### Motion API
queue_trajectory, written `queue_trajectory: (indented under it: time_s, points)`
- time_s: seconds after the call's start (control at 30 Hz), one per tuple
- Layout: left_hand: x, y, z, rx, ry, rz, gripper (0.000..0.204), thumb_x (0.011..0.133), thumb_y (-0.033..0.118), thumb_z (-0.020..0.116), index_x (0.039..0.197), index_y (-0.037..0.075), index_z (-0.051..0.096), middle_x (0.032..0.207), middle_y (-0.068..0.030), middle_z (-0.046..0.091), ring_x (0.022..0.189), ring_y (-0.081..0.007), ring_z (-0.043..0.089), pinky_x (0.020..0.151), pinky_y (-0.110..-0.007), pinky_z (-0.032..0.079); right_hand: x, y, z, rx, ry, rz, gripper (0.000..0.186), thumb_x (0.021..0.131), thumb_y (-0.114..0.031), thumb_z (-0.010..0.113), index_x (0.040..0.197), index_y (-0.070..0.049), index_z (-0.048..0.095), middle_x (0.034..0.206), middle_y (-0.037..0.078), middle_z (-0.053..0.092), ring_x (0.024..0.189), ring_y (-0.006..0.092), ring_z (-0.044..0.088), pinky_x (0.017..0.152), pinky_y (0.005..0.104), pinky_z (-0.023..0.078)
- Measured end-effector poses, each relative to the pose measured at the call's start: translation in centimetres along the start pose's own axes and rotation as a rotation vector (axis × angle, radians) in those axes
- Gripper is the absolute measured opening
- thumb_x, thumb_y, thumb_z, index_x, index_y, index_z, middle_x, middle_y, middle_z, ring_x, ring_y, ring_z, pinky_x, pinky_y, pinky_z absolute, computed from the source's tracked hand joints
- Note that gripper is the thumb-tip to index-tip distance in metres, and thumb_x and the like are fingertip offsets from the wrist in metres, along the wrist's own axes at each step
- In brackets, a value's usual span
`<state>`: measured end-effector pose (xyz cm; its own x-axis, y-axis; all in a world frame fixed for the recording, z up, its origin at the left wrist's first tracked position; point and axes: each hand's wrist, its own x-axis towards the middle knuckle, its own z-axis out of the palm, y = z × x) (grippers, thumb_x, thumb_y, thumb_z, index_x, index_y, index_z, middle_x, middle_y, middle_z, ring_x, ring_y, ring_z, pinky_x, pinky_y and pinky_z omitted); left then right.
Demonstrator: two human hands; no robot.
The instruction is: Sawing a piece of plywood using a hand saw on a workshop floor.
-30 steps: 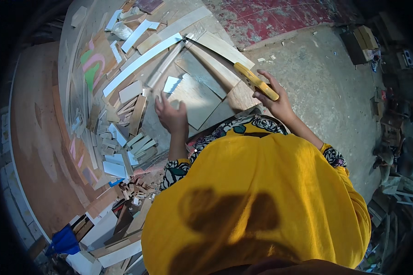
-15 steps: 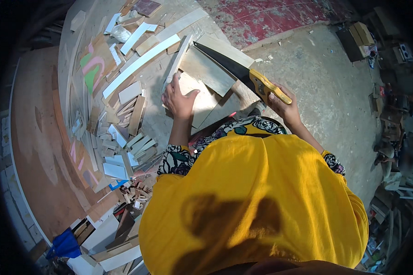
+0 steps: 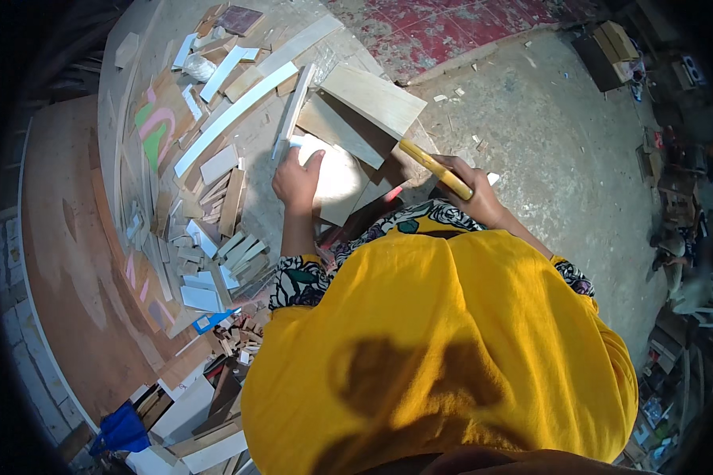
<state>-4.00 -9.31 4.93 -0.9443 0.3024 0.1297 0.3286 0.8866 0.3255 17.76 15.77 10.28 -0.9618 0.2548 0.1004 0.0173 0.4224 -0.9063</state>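
Saw handle (image 3: 436, 169) now edge-on, further left

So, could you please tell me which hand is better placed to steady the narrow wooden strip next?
Probably the left: the left hand is close to the lower end of the narrow wooden strip, while the right hand is farther off, holding a yellow handle.

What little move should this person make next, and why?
Perhaps turn the yellow-handled saw so its blade shows: the right hand grips it, but the blade can't be clearly made out, and the left hand is open at the bright board.
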Motion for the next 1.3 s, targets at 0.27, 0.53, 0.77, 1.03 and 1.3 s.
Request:
queue_trajectory:
  time_s: [0.27, 0.53, 0.77, 1.03, 1.3]
  points:
    - [-3.7, -0.2, -3.7, -0.427, 0.336, 0.137, 0.039, 0.073, 0.035, 0.078, 0.086, 0.003, 0.061, 0.079, -0.0179, 0.065, 0.071, -0.0384, 0.062, 0.063, -0.04, 0.048, -0.5, 0.3, 0.2, 0.038, -0.119, 0.138, 0.042, 0.083, -0.004, 0.065, 0.123, -0.005, 0.052, 0.104, 0.012, 0.066, 0.09, 0.0186, 0.065, 0.078, 0.0295, 0.049]
    - [-8.3, 4.7, -8.9, -0.52, 0.619, 0.277, 0.036, 0.07, 0.023, 0.081, 0.079, 0.002, 0.053, 0.072, -0.0116, 0.054, 0.065, -0.0314, 0.053, 0.06, -0.037, 0.044, 0.2, 1.4, -3.2, 0.241, 0.047, 0.067, 0.037, 0.085, -0.009, 0.068, 0.119, -0.002, 0.056, 0.104, 0.006, 0.064, 0.095, 0.0112, 0.058, 0.085, 0.026, 0.045]
    - [-9.8, 7.5, -7.0, -0.394, 0.449, 0.336, 0.028, 0.076, 0.016, 0.075, 0.092, 0.0, 0.06, 0.082, -0.0168, 0.062, 0.072, -0.0314, 0.061, 0.067, -0.037, 0.048, -1.7, 0.0, -6.9, 0.217, 0.092, -0.008, 0.04, 0.084, -0.011, 0.07, 0.12, -0.002, 0.056, 0.106, 0.005, 0.063, 0.097, 0.0116, 0.057, 0.086, 0.025, 0.044]
    - [-7.5, 9.6, -3.9, -0.622, 0.212, 0.009, 0.04, 0.078, 0.028, 0.073, 0.099, -0.004, 0.062, 0.082, -0.0242, 0.064, 0.076, -0.0389, 0.063, 0.069, -0.038, 0.049, -3.5, 3.9, -8.8, -0.004, 0.298, 0.15, 0.038, 0.083, -0.008, 0.068, 0.119, -0.004, 0.057, 0.095, 0.01, 0.068, 0.085, 0.0153, 0.064, 0.078, 0.0272, 0.049]
    - [-6.6, 8.8, -1.5, -0.475, 0.161, -0.086, 0.046, 0.076, 0.035, 0.072, 0.106, 0.001, 0.063, 0.088, -0.0243, 0.066, 0.085, -0.0388, 0.064, 0.074, -0.042, 0.05, -5.5, 2.8, -7.2, 0.01, 0.117, 0.192, 0.039, 0.083, -0.012, 0.068, 0.119, -0.005, 0.055, 0.092, 0.013, 0.067, 0.085, 0.0177, 0.064, 0.076, 0.0299, 0.049]
